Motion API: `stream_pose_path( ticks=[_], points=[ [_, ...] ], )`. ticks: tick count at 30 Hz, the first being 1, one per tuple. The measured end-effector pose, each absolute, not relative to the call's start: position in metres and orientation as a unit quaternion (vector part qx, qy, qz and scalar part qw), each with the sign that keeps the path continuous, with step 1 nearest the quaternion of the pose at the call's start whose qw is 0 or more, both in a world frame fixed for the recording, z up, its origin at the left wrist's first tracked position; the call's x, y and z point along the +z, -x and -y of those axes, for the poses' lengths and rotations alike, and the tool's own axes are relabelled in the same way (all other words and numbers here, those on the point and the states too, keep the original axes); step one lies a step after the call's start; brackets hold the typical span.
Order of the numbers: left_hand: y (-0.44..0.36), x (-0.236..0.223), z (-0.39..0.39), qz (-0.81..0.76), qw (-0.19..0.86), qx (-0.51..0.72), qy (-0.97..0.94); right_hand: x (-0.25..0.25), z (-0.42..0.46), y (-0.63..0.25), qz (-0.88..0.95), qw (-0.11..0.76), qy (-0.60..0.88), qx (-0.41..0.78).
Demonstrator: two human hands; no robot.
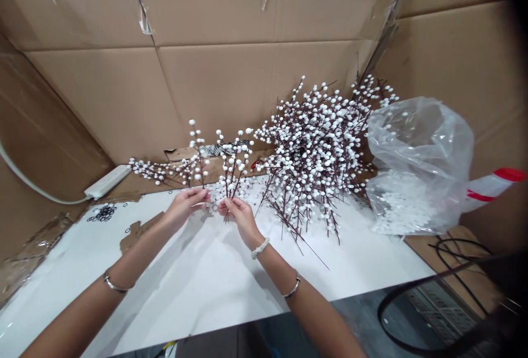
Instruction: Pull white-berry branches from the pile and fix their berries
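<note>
Pretty sure this is a makeshift packing corner in a small workshop or warehouse, not somebody's home. The walls are just flattened cardboard sheets [214, 6] taped up, and the white-topped workbench [198, 286] has torn brown patches showing through. There's a power strip [108, 181] lying at the back corner, plus a clear plastic bag [421, 149] and a big heap of artificial white berry stems [313, 149] dumped right on the bench.

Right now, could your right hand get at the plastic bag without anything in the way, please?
Probably not directly: the pile of white-berry branches lies between your right hand and the plastic bag.
</note>
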State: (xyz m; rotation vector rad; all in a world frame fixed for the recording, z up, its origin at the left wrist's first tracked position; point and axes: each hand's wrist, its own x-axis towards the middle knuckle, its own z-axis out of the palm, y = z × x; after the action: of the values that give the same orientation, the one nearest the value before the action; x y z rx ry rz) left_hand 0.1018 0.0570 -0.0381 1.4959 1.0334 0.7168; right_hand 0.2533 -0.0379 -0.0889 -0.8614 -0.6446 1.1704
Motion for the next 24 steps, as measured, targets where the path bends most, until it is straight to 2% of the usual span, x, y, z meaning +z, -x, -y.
stream_pose_path(
  ticks=[6, 18, 24],
  points=[
    [-0.13, -0.051, -0.023, -0.389, 0.599, 0.297, -0.634, -0.093, 0.038, -0.252, 0.287, 0.699, 0.389, 0.527],
    [-0.128, -0.038, -0.035, -0.404, 0.489, 0.361, -0.684, -0.098, 0.032, -0.251, 0.289, 0.694, 0.35, 0.558],
    [-0.13, -0.038, -0.034, -0.383, 0.469, 0.335, -0.722, -0.095, 0.035, -0.251, 0.295, 0.681, 0.33, 0.584]
  ],
)
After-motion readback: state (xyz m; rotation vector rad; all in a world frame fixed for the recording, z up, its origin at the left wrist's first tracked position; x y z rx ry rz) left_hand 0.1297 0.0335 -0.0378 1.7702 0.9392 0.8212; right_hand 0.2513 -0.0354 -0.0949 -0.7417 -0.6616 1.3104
